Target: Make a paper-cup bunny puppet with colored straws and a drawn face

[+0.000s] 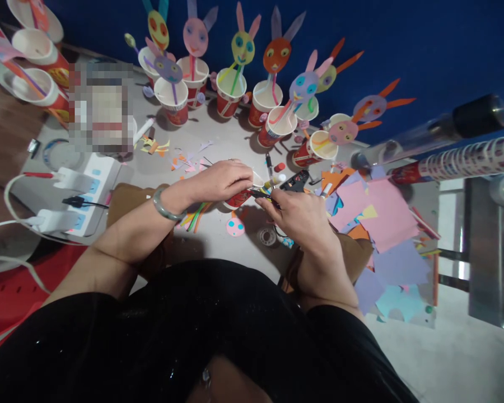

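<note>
My left hand wraps over a red paper cup with a white rim, which lies tilted on the table. Close beside it, my right hand grips a slim dark pointed tool. Its tip meets the cup's side near the rim; whether it is scissors or a knife I cannot make out. Just below the cup lies a pink paper disc with blue spots. Colourful strips spread under my left wrist. A roll of tape is by my right hand.
Several red cups with paper rabbit faces line the back. Coloured paper sheets pile up at right, near a long stack of cups. A power strip with cables is at left. Paper scraps and markers lie mid-table.
</note>
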A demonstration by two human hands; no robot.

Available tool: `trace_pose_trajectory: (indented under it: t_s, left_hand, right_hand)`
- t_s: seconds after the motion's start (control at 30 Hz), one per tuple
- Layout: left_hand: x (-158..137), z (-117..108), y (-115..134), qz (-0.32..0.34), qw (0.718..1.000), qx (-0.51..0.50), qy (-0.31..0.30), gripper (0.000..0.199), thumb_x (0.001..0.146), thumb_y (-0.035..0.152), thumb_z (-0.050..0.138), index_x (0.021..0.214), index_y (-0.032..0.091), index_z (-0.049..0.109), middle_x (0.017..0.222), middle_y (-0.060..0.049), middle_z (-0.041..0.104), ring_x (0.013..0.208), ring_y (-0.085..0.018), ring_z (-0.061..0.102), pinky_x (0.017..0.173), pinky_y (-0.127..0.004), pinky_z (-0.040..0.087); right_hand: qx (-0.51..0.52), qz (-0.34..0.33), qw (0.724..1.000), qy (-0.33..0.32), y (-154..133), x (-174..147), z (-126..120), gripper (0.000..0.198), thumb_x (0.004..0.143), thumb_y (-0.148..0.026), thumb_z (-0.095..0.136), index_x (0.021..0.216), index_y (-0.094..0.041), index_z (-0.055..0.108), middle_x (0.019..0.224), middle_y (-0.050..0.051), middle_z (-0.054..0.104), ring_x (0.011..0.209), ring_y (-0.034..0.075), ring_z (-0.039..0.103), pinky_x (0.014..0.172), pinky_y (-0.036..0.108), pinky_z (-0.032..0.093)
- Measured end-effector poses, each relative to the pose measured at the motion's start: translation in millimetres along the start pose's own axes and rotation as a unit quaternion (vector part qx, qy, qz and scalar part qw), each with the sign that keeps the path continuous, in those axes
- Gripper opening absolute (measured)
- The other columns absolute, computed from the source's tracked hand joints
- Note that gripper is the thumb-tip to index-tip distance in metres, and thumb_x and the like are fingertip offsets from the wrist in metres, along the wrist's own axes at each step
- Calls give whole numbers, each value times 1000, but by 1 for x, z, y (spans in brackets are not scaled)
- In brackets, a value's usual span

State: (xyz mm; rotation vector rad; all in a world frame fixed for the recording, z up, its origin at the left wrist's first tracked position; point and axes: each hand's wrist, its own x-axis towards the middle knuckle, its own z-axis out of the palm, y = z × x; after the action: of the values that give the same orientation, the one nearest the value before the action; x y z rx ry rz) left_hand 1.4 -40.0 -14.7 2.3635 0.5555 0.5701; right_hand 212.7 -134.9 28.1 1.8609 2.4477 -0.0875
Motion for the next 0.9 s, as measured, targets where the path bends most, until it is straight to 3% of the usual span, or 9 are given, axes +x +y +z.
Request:
trace_pose_trajectory:
  t_s: [0.37, 0.9]
  left_hand:
    - [-1, -6, 4, -8, 997, -56, 44, 41, 103, 49, 40, 80, 21, 60, 76, -4, 64, 78, -18, 59, 79, -32, 45]
    - [-2, -12, 13, -49, 986, -129, 95, 33, 99, 46, 51, 81, 19, 61, 77, -3, 63, 73, -15, 57, 75, -29, 45]
  right_hand:
    - [82, -12, 996, 34, 10, 0, 0, 69, 103, -69, 28, 75, -21, 68, 62, 5, 66, 57, 16, 54, 57, 30, 21]
    - [152, 4, 984, 92, 8, 1, 3, 67, 101, -71, 31, 70, -21, 63, 57, 3, 57, 53, 15, 46, 57, 30, 23]
